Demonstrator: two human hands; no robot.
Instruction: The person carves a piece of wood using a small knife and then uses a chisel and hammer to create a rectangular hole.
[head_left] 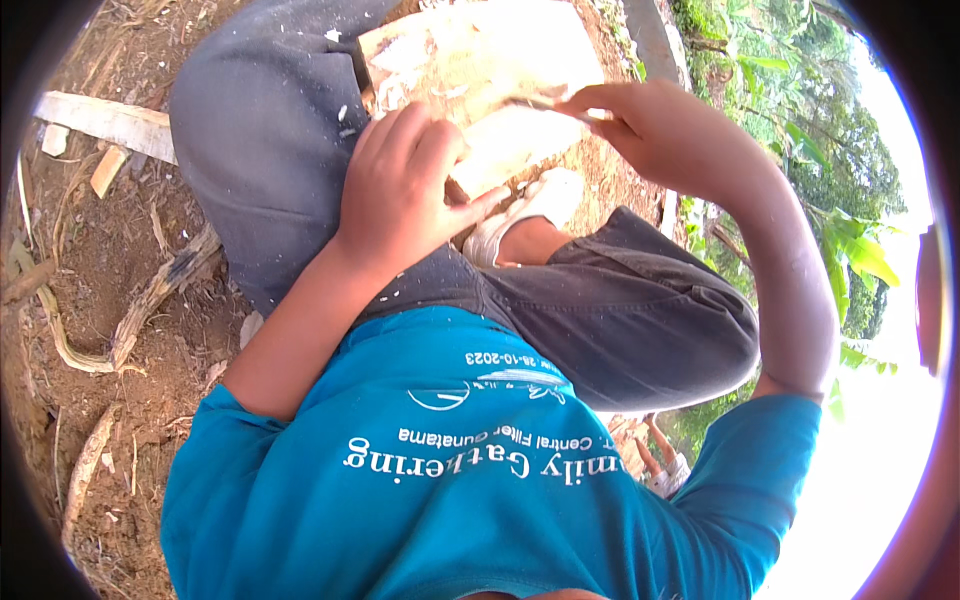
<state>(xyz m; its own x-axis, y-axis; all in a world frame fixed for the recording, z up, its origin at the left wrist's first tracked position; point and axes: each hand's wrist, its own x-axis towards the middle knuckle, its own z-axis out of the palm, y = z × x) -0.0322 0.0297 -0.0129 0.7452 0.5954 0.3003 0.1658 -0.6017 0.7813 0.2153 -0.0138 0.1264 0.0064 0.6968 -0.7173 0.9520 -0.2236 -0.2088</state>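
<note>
In front of me stands a pale, overexposed wooden block (535, 45) with shavings on its top. My left hand (400, 185) lies at its near left corner, fingers bent over the wood and thumb stretched along the near side; its fingertips are hidden. My right hand (645, 125) is closed in a pinch at the block's right side. From its fingers a thin, dark, stick-like piece (530, 101) points left across the wood; glare hides whether it is a blade or a stick.
My legs in dark trousers (620, 300) are folded around the block, with a light shoe (525, 215) close to its near edge. A plank (110, 120), an offcut (108, 172) and a crooked branch (160, 295) lie on brown soil at left. Another person's legs (665, 460) show at lower right.
</note>
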